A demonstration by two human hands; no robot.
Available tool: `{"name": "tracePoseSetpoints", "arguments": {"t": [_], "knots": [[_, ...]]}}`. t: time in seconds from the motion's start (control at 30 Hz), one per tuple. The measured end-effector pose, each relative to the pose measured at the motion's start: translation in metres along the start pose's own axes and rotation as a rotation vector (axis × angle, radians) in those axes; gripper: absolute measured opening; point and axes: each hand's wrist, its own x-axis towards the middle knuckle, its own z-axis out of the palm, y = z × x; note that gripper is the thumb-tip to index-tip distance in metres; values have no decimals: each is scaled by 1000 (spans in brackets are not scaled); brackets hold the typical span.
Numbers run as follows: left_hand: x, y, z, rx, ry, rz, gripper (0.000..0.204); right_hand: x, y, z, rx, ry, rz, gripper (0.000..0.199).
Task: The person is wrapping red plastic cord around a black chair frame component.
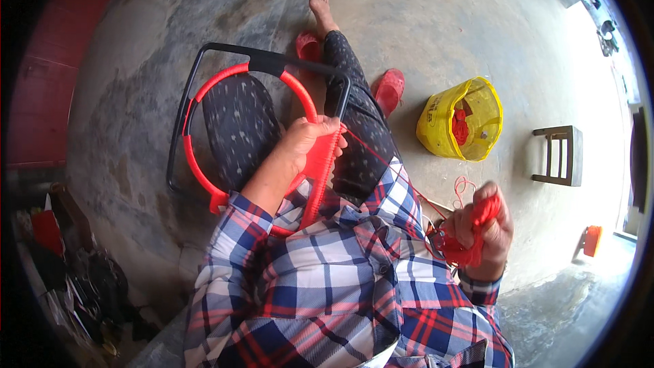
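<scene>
A black metal frame with a ring inside it lies across my lap. Red cord is wound closely round much of the ring and along the frame's right side. My left hand is closed round that wrapped side bar. From there a strand of red cord runs down to the right. My right hand, away from the frame, is closed on a bundle of red cord. Loose loops of red cord hang beside it.
A yellow bucket with red cord inside stands on the concrete floor to the right. Beyond it is a small dark stool. Red slippers lie by my outstretched leg. Clutter sits at the lower left. An orange-red object lies far right.
</scene>
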Motion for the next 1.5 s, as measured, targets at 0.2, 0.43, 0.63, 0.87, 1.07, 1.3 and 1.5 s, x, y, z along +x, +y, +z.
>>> {"name": "tracePoseSetpoints", "arguments": {"t": [0.2,0.43,0.63,0.87,1.07,1.3,1.5], "knots": [[2,2,5,-12,23,14,17,1,-58,-51,126,487,-478,33],[-4,5,2,-62,-38,-22,12,53,46,-48,-283,255,151,46],[-14,7,15,-49,-91,-12,13,133,117,-6,-858,-358,96,51],[-12,9,34,-38,-90,-5,13,186,117,21,-250,-85,-9,53],[-7,6,22,-2,-88,12,15,182,99,6,-580,131,-260,23],[-11,15,5,-89,2,52,13,115,52,-58,-1277,-375,253,36],[-12,13,-5,-154,7,91,15,30,62,-128,621,17,-99,23]]}}
